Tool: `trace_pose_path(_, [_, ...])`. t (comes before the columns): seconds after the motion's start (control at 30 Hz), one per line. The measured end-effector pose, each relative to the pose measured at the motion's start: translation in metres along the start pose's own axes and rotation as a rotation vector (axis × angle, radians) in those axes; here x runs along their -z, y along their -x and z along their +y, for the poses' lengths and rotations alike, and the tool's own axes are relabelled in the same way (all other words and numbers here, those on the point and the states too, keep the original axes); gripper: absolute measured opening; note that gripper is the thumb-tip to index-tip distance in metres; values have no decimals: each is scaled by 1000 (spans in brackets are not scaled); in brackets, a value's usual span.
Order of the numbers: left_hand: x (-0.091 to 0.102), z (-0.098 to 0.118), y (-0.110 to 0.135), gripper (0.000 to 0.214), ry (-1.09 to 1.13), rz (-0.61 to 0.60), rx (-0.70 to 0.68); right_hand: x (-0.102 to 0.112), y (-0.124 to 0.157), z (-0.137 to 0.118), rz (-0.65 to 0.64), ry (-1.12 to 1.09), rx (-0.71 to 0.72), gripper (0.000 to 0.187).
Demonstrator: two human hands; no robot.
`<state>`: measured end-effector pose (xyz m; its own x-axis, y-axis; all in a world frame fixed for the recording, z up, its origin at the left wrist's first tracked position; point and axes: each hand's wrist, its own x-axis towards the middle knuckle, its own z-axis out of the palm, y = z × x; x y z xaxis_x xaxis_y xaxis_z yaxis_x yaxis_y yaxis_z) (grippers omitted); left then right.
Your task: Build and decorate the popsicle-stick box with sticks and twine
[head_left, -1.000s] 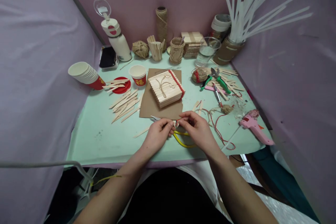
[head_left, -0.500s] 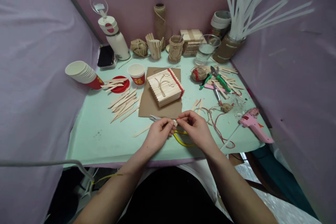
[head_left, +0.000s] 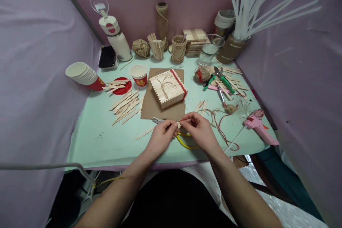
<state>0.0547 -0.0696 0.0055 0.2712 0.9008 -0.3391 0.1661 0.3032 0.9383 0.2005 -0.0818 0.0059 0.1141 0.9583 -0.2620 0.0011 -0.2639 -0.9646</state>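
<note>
My left hand (head_left: pixel 159 137) and my right hand (head_left: pixel 199 131) meet near the front edge of the pale green table (head_left: pixel 107 142). Both pinch a small wooden piece with a bit of red cord (head_left: pixel 179 124) between their fingertips. Yellow-handled scissors (head_left: pixel 184 140) lie on the table under my hands, blades pointing left. Just beyond sits a box of craft sticks (head_left: pixel 168 88) with a red cord edge, resting on a brown cardboard sheet (head_left: pixel 152 108).
Loose craft sticks (head_left: pixel 125 105) lie left of the cardboard, near a red lid (head_left: pixel 122 86) and paper cups (head_left: pixel 82 75). Green pliers (head_left: pixel 220 80), twine and red cord scraps (head_left: pixel 221 124) and a pink glue gun (head_left: pixel 258 126) are at right. Bottle, twine spools and jars line the back.
My hands have stayed in place, only the fingertips shifting slightly on the small piece. The view has tilted a little.
</note>
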Motion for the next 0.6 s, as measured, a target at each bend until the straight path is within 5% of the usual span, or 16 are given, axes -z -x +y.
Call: trace_pose_path(0.6, [0,-9,-1,27,-121,-6,-118,-1,0,0,6,-111,-41,29])
